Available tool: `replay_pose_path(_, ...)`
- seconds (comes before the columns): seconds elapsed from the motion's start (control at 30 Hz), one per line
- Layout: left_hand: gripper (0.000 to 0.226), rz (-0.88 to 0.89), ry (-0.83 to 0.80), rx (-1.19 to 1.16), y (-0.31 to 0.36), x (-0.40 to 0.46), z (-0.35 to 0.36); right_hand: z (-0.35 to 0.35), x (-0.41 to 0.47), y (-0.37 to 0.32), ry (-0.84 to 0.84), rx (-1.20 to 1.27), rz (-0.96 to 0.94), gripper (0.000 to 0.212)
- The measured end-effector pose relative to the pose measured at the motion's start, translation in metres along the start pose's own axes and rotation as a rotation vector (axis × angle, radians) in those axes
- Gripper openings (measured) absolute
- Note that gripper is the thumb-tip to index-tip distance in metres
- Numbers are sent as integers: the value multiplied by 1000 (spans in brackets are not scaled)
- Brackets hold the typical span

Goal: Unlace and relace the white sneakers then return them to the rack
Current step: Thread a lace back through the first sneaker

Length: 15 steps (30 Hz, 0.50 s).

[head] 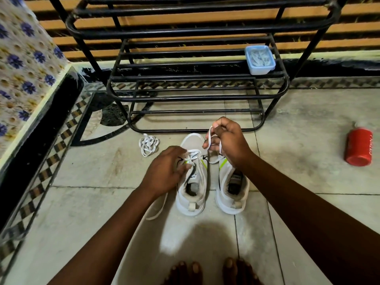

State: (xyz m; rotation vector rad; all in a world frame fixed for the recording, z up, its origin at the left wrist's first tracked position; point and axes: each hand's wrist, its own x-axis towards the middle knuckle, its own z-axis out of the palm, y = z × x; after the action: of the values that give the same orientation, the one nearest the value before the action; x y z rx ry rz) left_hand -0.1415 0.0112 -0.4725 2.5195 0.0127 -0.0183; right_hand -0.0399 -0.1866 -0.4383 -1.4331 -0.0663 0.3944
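Head camera, looking down: two white sneakers stand side by side on the tiled floor before a black metal rack (pixel 197 95). The left hand (pixel 166 171) grips the left sneaker (pixel 192 194) at its eyelets. The right hand (pixel 228 140), raised above the right sneaker (pixel 232 192), pinches a white lace (pixel 209 136). A loose lace (pixel 148 145) lies nearby; a red bottle (pixel 358 147) lies right.

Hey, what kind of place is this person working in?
Probably a home, maybe an entryway or a bedroom corner. A black metal shoe rack stands on a tiled floor, a floral-covered bed or bench sits at the left, and the person is barefoot beside the sneakers.
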Motion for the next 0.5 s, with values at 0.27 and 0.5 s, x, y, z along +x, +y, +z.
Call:
replay_pose_path(0.27,76,-132,-221,73,-7,45,26,-5,3,-2,-6,-572,-253,15)
replay_pose_path(0.5,84,-123,-206,38,-2,38,24,-20,5,-19,-427,-1473,-345,10)
